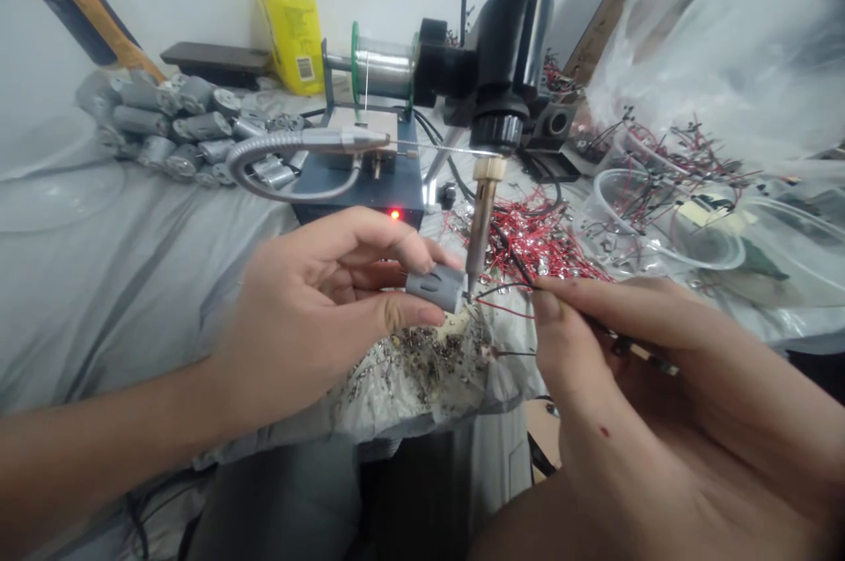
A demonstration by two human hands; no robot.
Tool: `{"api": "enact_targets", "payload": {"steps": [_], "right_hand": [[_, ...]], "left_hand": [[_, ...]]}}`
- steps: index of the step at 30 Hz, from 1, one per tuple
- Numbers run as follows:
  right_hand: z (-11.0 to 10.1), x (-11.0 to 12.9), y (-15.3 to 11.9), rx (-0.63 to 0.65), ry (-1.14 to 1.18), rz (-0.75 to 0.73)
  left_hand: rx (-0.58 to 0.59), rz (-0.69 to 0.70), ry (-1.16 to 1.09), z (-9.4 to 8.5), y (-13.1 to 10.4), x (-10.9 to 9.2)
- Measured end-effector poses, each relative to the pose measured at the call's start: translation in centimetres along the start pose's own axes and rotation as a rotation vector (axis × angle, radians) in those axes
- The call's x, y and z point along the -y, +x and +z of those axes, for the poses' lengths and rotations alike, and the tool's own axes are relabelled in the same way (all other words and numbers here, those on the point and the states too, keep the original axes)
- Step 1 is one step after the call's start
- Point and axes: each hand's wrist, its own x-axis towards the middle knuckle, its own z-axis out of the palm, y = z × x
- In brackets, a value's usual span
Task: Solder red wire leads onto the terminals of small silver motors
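Observation:
Between the thumb and fingers of my left hand (330, 306) is a small grey cylindrical motor (434, 287), lying roughly level. Its white end faces right, at the tip of an upright soldering iron (481, 231). My right hand (634, 367) pinches a black wire (505, 286), whose far end reaches the motor's end beside the iron tip. A red wire (505, 307) runs just below the black one toward my right fingers. Whether the wire ends touch the motor is too small to tell.
Behind my hands stands a solder feeder box (356, 178) with a solder spool (385, 72). Grey motors (198, 125) are heaped at the left, near a yellow bottle (287, 24). Red wires (541, 235) and plastic tubs (666, 217) lie right. Solder bits (422, 363) litter the front edge.

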Motion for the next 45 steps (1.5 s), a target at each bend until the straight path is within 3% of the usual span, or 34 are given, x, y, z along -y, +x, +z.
{"api": "enact_targets", "payload": {"steps": [7, 12, 15, 18, 19, 22, 25, 29, 33, 37, 40, 45], "right_hand": [[0.3, 0.1, 0.0, -0.073, -0.004, 0.039], [-1.4, -2.1, 1.7, -0.240, 0.025, 0.077], [-4.4, -4.4, 4.9, -0.302, -0.039, 0.026], [-7.7, -6.8, 10.0, -0.242, -0.139, -0.094], [-8.6, -7.6, 12.0, -0.226, -0.244, -0.067], [-9.8, -10.2, 18.0, -0.103, -0.344, 0.040], [-9.3, -13.3, 23.3, 0.098, -0.430, 0.155], [-7.5, -17.7, 27.2, 0.346, -0.572, 0.278], [-5.7, -21.0, 27.5, 0.630, -0.693, 0.315], [-4.7, -22.1, 26.7, 0.934, -0.741, 0.276], [-5.6, -21.0, 26.8, 1.022, -0.754, 0.217], [-7.6, -17.1, 25.7, 1.104, -0.774, 0.106]], "left_hand": [[-0.050, -0.052, 0.076, 0.0, -0.1, -0.3], [-0.096, -0.088, 0.112, 0.2, -0.1, 0.1], [-0.136, -0.100, 0.138, 0.0, -0.1, 1.1], [-0.118, -0.123, 0.158, -0.1, -0.2, 1.5], [-0.108, -0.137, 0.160, -0.1, -0.2, 1.4], [-0.106, -0.171, 0.164, 0.1, -0.1, 0.7], [-0.123, -0.165, 0.159, 0.3, 0.1, 0.2], [-0.128, -0.152, 0.144, 0.3, 0.2, 0.5], [-0.086, -0.134, 0.142, 0.0, -0.3, 0.8], [-0.054, -0.133, 0.157, -0.2, -0.5, 0.7], [-0.048, -0.138, 0.163, -0.2, -0.3, 0.5], [-0.027, -0.160, 0.129, -0.1, -0.1, 0.1]]}}
